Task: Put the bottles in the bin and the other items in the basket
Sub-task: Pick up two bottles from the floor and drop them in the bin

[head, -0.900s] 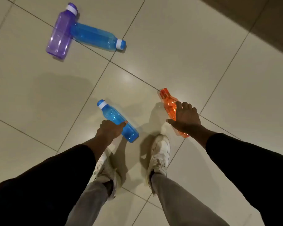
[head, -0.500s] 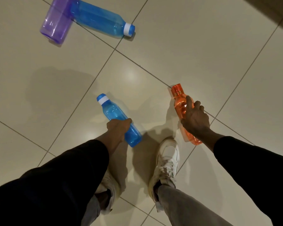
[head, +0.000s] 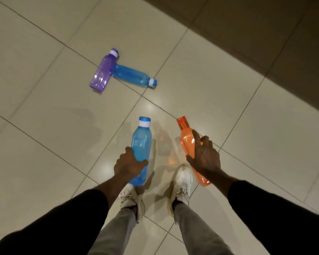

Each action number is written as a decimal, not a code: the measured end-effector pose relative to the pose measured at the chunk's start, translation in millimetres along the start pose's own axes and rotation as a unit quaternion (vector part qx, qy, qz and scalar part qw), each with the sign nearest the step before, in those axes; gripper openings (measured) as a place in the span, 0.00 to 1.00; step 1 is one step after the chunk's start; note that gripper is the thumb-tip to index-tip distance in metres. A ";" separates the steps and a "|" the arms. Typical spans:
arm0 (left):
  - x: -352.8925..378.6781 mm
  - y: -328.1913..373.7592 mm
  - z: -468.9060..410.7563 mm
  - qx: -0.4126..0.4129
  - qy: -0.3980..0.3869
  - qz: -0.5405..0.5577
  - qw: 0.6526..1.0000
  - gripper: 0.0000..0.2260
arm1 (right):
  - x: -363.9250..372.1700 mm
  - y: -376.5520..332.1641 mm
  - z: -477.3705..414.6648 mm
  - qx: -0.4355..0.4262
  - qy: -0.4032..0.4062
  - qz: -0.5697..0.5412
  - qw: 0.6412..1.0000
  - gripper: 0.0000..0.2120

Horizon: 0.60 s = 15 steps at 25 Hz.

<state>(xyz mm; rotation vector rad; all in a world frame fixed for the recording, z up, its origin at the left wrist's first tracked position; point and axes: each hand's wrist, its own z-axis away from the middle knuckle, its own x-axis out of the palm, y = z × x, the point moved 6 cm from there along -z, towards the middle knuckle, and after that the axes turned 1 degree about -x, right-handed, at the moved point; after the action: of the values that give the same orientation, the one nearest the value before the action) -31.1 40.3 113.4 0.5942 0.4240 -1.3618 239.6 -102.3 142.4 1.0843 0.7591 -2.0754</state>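
Observation:
My left hand [head: 128, 165] grips a blue bottle [head: 141, 142] with a white-banded cap, held off the floor with the cap pointing away from me. My right hand [head: 205, 156] grips an orange bottle [head: 187, 142] around its middle, also lifted, cap pointing away. Farther off on the tiled floor lie a purple bottle [head: 102, 73] and a second blue bottle [head: 133, 75], touching in a T shape. No bin or basket is in view.
My two white shoes [head: 181, 183] stand on the beige tile floor [head: 44, 126] just below the held bottles. A darker strip of floor or wall base [head: 265, 43] runs across the upper right.
Both hands have lifted their bottles off the floor and turned them caps-away. The view has risen, so the purple and blue bottles now sit lower in the frame.

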 end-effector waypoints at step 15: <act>-207.2 -24.7 283.5 0.043 0.073 0.032 0.996 0.37 | -261.1 -129.0 203.5 -0.096 -0.008 0.023 0.995 0.50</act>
<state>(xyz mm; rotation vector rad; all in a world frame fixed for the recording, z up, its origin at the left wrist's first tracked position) -106.4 23.4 456.9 0.7756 0.4619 -1.2844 158.1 -98.8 488.2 0.9696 0.8967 -1.9254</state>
